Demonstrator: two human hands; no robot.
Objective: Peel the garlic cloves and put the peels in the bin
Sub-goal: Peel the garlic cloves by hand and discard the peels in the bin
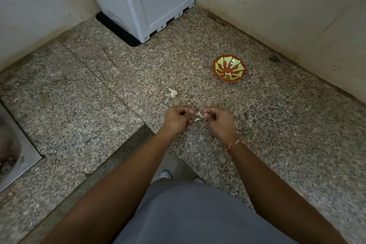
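white garlic clove (pixel 198 116) pinched between left hand (pixel 177 118) and right hand (pixel 218 120).

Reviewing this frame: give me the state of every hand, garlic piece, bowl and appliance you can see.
left hand: fingers curled, pinching the garlic clove
right hand: fingers curled, pinching the clove's peel
garlic clove: held between both hands, partly peeled
garlic bulb piece: lying loose on the counter, untouched
bowl: upright, holds a few pale bits
grey appliance: standing in the corner
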